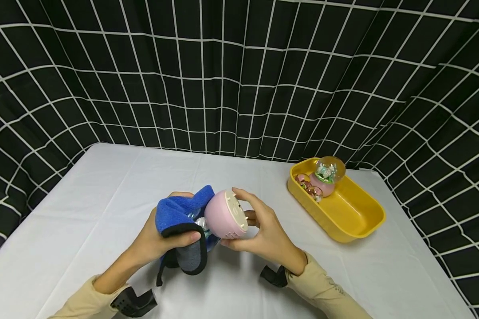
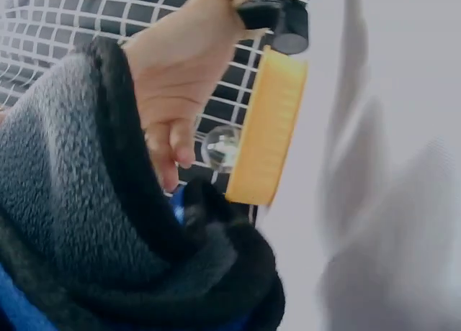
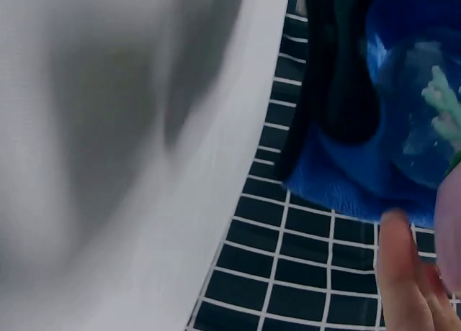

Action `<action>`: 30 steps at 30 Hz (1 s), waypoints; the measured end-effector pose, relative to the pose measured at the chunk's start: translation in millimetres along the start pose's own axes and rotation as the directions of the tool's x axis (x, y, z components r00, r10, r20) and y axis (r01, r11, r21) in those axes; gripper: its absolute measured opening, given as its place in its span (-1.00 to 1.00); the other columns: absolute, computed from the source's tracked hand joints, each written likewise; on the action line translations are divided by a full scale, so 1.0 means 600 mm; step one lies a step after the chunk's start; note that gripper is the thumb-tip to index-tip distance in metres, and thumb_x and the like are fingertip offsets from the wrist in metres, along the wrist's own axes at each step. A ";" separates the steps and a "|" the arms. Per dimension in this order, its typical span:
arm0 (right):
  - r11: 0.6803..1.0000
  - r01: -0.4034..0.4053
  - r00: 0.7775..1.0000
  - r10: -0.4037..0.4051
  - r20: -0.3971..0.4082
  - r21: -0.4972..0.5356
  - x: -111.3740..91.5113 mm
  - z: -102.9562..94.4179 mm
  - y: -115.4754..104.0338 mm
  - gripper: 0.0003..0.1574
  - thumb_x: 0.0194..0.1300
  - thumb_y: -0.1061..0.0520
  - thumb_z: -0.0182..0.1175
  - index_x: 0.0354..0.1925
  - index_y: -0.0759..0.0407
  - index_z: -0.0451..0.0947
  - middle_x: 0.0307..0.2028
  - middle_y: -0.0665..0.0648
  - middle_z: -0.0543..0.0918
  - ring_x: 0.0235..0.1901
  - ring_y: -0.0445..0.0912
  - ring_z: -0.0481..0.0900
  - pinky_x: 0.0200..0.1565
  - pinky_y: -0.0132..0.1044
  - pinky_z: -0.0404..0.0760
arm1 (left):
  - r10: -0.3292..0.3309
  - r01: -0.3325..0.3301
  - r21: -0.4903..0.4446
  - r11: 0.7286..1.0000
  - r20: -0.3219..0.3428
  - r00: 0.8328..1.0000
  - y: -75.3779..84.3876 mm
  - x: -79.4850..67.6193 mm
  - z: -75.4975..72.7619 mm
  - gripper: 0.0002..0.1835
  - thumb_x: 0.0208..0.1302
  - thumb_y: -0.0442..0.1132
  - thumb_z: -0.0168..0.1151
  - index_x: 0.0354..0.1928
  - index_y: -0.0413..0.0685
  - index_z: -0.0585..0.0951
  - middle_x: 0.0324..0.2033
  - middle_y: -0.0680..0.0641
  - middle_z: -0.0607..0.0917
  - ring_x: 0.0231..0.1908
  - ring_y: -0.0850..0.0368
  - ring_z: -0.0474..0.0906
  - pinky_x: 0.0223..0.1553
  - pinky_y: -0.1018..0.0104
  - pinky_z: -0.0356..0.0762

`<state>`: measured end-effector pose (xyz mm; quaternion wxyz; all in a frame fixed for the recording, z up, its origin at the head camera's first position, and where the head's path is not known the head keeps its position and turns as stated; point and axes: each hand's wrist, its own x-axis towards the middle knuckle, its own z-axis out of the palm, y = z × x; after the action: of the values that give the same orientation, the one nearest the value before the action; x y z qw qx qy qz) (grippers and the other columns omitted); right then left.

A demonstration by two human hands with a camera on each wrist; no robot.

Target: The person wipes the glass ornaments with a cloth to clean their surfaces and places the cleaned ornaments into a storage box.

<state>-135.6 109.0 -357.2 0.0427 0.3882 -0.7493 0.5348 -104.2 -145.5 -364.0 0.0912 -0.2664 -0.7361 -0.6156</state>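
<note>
Tipped on its side between both hands is a snow globe with a pink base, its cream underside facing right. My left hand grips a blue and grey cloth with black edging, wrapped about the clear ball, thumb on the near side. Most of the ball is hidden by the cloth in the head view; pale green and white figures show through the ball in the right wrist view. My right hand holds the pink base between thumb below and fingers above. Folded cloth fills much of the left wrist view.
On the right of the white table stands a yellow tray. A second snow globe with a pink base sits in its far end, beside several small pink and clear ornaments. A black gridded curtain hangs behind.
</note>
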 end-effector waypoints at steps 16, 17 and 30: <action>0.995 -0.017 1.000 0.015 0.027 0.102 -0.002 0.000 -0.011 0.09 -0.18 0.24 0.60 0.34 0.10 0.35 0.13 0.21 0.52 -0.15 -0.10 0.62 -0.28 -0.20 0.74 | 0.037 -0.037 0.001 0.999 0.048 0.998 0.001 -0.004 0.021 -0.40 0.03 -0.49 0.47 0.15 -0.09 0.51 0.03 0.07 0.64 0.01 0.28 0.60 0.08 0.44 0.53; 0.996 0.016 0.999 -0.019 0.037 0.089 -0.002 -0.001 -0.012 0.10 -0.19 0.21 0.62 0.33 0.10 0.36 0.12 0.20 0.53 -0.10 -0.09 0.60 -0.26 -0.21 0.74 | 0.030 -0.028 -0.026 0.999 0.074 0.997 -0.001 -0.003 0.018 -0.43 0.06 -0.50 0.44 0.15 -0.10 0.52 0.02 0.07 0.64 0.00 0.27 0.60 0.09 0.43 0.52; 0.976 0.170 0.978 -0.184 0.100 0.136 -0.001 -0.008 -0.006 0.23 -0.27 0.27 0.66 0.38 0.25 0.30 0.21 0.30 0.47 0.12 -0.11 0.49 -0.11 -0.22 0.73 | -0.082 0.141 -0.208 0.968 0.269 0.960 -0.020 -0.003 -0.009 -0.47 0.26 -0.13 0.28 0.24 -0.14 0.45 0.09 -0.05 0.58 0.07 0.17 0.48 0.16 0.38 0.39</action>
<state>-134.6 112.6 -352.7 0.0234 0.4847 -0.6775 0.5527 -109.9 -152.0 -373.8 -0.0712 -0.3110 -0.6812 -0.6589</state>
